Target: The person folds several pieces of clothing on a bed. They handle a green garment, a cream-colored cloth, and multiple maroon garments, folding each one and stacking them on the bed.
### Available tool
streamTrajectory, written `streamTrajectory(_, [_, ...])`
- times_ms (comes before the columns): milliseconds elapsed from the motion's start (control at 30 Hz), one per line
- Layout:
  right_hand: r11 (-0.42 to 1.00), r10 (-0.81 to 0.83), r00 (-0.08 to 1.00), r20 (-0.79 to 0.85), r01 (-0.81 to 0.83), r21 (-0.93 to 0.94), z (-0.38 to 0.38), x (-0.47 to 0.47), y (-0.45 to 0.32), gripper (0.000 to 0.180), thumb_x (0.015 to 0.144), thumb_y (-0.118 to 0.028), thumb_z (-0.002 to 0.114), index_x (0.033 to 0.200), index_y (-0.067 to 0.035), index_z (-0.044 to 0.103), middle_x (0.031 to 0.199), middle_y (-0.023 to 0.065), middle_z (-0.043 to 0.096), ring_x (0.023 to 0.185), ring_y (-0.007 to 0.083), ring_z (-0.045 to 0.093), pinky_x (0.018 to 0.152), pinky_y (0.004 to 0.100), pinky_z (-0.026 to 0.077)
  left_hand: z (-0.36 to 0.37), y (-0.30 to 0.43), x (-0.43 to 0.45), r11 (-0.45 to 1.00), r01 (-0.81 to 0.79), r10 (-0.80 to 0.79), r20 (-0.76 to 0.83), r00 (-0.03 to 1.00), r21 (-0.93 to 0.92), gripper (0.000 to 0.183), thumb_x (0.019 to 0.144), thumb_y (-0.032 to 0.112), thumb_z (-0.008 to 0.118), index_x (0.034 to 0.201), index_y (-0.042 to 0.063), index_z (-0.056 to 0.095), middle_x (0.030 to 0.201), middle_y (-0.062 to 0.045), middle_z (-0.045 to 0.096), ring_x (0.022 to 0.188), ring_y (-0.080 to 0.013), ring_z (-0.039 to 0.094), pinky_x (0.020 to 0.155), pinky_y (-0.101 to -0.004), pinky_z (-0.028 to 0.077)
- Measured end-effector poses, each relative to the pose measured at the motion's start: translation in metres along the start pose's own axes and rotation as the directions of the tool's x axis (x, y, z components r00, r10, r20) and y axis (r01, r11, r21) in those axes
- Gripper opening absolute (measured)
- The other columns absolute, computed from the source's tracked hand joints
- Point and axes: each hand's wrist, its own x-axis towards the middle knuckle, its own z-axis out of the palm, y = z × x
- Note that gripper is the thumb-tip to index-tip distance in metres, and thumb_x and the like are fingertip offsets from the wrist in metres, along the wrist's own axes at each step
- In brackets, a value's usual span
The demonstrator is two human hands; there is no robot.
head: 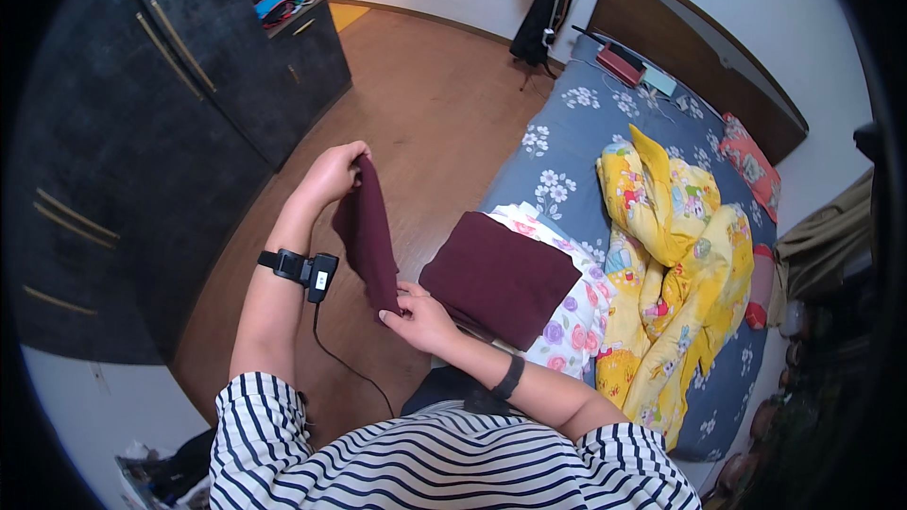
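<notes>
My left hand [340, 170] grips the far end of a maroon cloth [367, 237], which hangs in a narrow strip over the wooden floor. The near end of that cloth is pinched in my right hand [418, 315], between thumb and fingers. Just right of it, a folded maroon cloth [503, 276] lies on a white flowered fabric [592, 290] at the bed's edge. The underside of the held cloth is hidden, and whether it is a garment I cannot tell.
The bed [517, 156] has a blue flowered sheet, a crumpled yellow quilt [666, 276] and a red patterned pillow [751, 159]. A dark wardrobe [142, 156] stands at left, a low cabinet [312, 49] beyond it. Dark clothes [542, 21] hang near the headboard [694, 49].
</notes>
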Motion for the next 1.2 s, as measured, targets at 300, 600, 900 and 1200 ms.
streamTrajectory(300, [0.987,0.137,0.98,-0.142,-0.123,0.104,-0.112,-0.092,0.071,0.028,0.093,-0.023,0.069,0.109,0.0,0.071,0.137,0.0178,0.057,0.125,0.0295,0.054,0.104,0.0357,0.043,0.173,0.128,0.073,0.855,-0.517,0.514,0.192,0.836,-0.039,0.026,0.083,0.004,0.065,0.109,0.006,0.064,0.101,-0.021,0.068,0.1,-0.0402,0.065,0.084,-0.0451,0.051])
streamTrajectory(600, [0.58,0.763,0.377,-0.525,-0.759,0.297,-0.14,-0.189,0.193,0.033,0.091,-0.023,0.068,0.108,0.005,0.063,0.12,0.0249,0.059,0.115,0.0314,0.058,0.093,0.0403,0.048,0.419,0.07,-0.071,0.743,-0.644,0.423,0.62,0.661,0.181,0.068,0.091,0.042,0.063,0.151,0.019,0.041,0.163,-0.013,0.023,0.151,-0.0406,0.013,0.119,-0.0582,0.017])
streamTrajectory(900, [0.862,-0.136,0.796,-0.59,-0.198,-0.466,-0.158,-0.061,0.143,0.049,0.089,-0.016,0.062,0.135,-0.002,0.052,0.151,0.0258,0.038,0.139,0.0462,0.036,0.116,0.0489,0.031,0.404,0.02,-0.066,0.878,-0.416,0.422,-0.027,0.906,-0.235,0.014,0.086,0.009,0.057,0.091,0.006,0.07,0.103,-0.015,0.07,0.111,-0.0374,0.062,0.102,-0.0476,0.043])
streamTrajectory(1200, [0.523,0.438,0.773,-0.458,-0.634,-0.57,-0.097,-0.003,0.213,0.077,0.084,-0.048,0.068,0.153,-0.034,0.036,0.166,0.0111,0.011,0.153,0.0415,-0.002,0.106,0.0811,0.004,0.405,-0.237,-0.119,0.108,0.611,-0.868,0.226,0.443,-0.784,0.02,0.098,0.023,0.05,0.097,0.005,0.059,0.085,-0.006,0.057,0.068,-0.0177,0.055,0.057,-0.0329,0.048])
